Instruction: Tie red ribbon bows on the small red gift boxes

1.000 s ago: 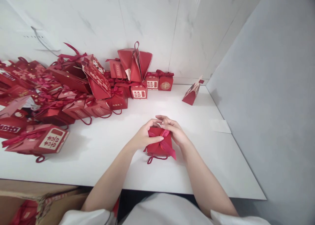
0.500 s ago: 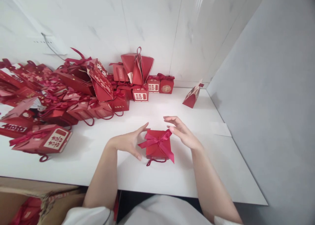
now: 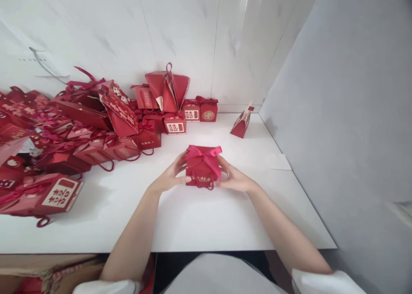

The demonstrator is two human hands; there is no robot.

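A small red gift box with a pink ribbon bow on top is between my two hands, over the middle of the white table. Its front, with gold lettering and a dark red cord handle, faces me. My left hand grips the left side, thumb low at the front and fingers reaching around behind. On the right side, my right hand presses in the same way, its fingers partly hidden by the box. Whether the box's bottom touches the table I cannot tell.
A heap of red gift boxes fills the table's left side. Several more boxes line the marble-patterned wall. One triangular red box stands back right, near a grey partition. Below the front edge is an open cardboard carton.
Both hands have closed onto the sides of the bow-topped gift box. The box has moved away from me toward the back, and its front face now shows more. The view has shifted slightly.
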